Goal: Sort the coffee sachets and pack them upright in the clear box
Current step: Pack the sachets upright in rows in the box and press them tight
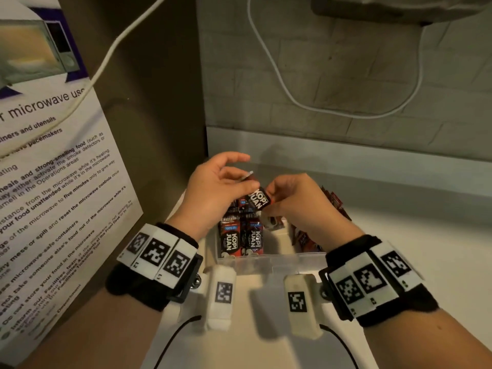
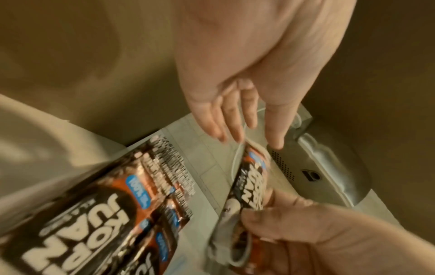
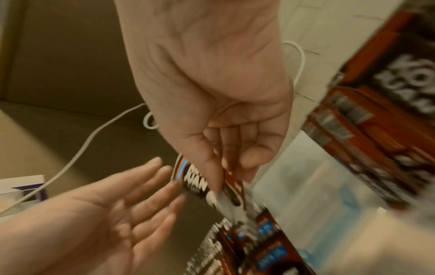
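A black and red Kopi Juan sachet (image 1: 258,199) is in the air above the clear box (image 1: 269,261). My right hand (image 1: 271,198) pinches its lower end between thumb and fingers, as the right wrist view shows (image 3: 223,178). My left hand (image 1: 243,173) is spread open beside the sachet, thumb against its upper part; in the left wrist view its straight fingers (image 2: 231,121) reach the sachet's top edge (image 2: 252,176). Several sachets (image 1: 241,238) stand upright in the left part of the box. More loose sachets (image 1: 334,202) lie in a pile to the right, partly hidden by my right wrist.
The box sits on a pale counter (image 1: 399,235) in a corner. A microwave notice (image 1: 53,182) covers the left wall. A white cable (image 1: 279,75) loops down the tiled back wall. An appliance (image 1: 399,9) hangs overhead.
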